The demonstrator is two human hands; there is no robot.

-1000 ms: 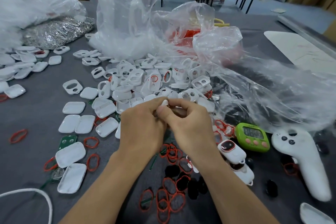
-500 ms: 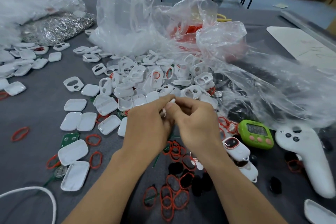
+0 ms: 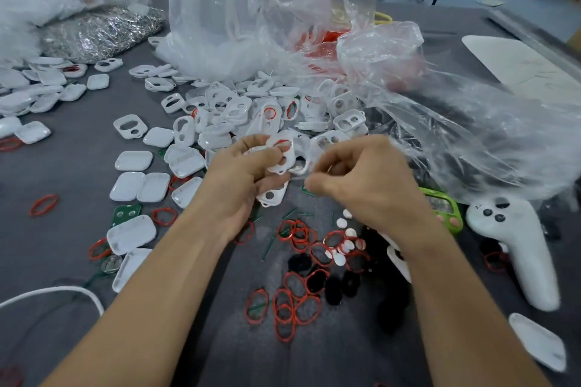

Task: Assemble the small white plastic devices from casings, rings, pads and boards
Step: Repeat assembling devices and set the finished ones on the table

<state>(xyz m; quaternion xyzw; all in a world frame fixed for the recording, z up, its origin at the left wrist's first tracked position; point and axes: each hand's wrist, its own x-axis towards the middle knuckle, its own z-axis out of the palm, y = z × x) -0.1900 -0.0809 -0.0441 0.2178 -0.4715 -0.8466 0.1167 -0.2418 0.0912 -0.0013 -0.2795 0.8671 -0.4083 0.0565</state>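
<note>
A: Grey tabletop (image 3: 72, 339) runs right across, under a great many parts. What sits at the left?
B: A white cord (image 3: 47, 291) curves in at the lower left edge. Above it lie loose red rings (image 3: 44, 204), plain white casing halves (image 3: 133, 160) in rough rows, and a green board (image 3: 125, 212) just beside them.
A: And the hands?
B: The left hand (image 3: 242, 179) is raised near the middle. Its fingers are curled round a white casing front (image 3: 283, 154) with cut-out windows, and a bit of red shows in the upper window. Behind it is the big heap of casings (image 3: 251, 110).
A: The other one?
B: The right hand (image 3: 361, 179) is just beside that casing, fingers bent inward. It is blurred, so I cannot tell whether it pinches anything.
A: Below them?
B: More red rings, black pads (image 3: 333, 289) and small white discs (image 3: 345, 245) are scattered on the table.
A: Further right?
B: A green timer (image 3: 440, 207) is partly hidden by the right wrist. Then comes a white controller (image 3: 515, 248), with crumpled clear bags (image 3: 471, 135) above both.
</note>
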